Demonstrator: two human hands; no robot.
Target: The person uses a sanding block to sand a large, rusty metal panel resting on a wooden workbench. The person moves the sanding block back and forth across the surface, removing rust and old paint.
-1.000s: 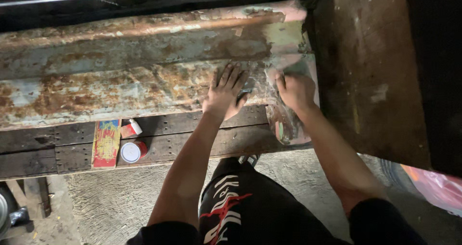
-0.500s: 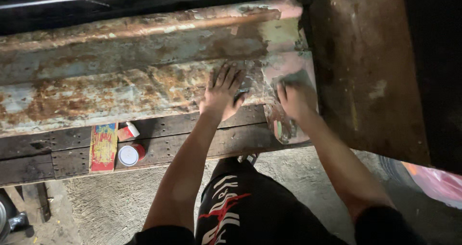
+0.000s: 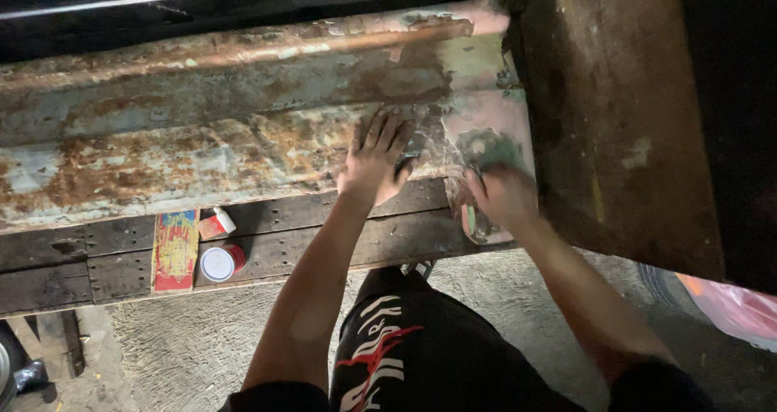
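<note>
Item: rusted metal panel point(image 3: 202, 137), long, ridged, flaking pale green and pink paint over brown rust, lying across dark wooden planks point(image 3: 324, 226).

My left hand point(image 3: 374, 163): flat on the panel, fingers spread wide, palm down near the panel's lower edge, holding nothing. A small dark object shows just beside the thumb; I cannot tell what it is.

My right hand point(image 3: 503, 197): blurred, curled down at the panel's right end, just below a bare patch point(image 3: 490, 149) of grey-green metal ringed by pink paint. Whether it grips anything I cannot tell; the fingers are closed narrow and smeared by motion.

Panel's right end: meets a tall brown rusted sheet point(image 3: 615, 129) standing at an angle.

On the planks, well left of my left hand:
- one flat card point(image 3: 176, 250), red and yellow, paint-smeared, lying lengthwise.
- one round tin point(image 3: 218, 262), red wall, white lid, standing just beside the card.
- one small red-and-white tube point(image 3: 215, 222), lying tilted above the tin.

Below: rough concrete floor point(image 3: 186, 339); my black trousers point(image 3: 413, 355) with a red and white pattern.

Far right, low: pink plastic sheeting point(image 3: 728, 307).
</note>
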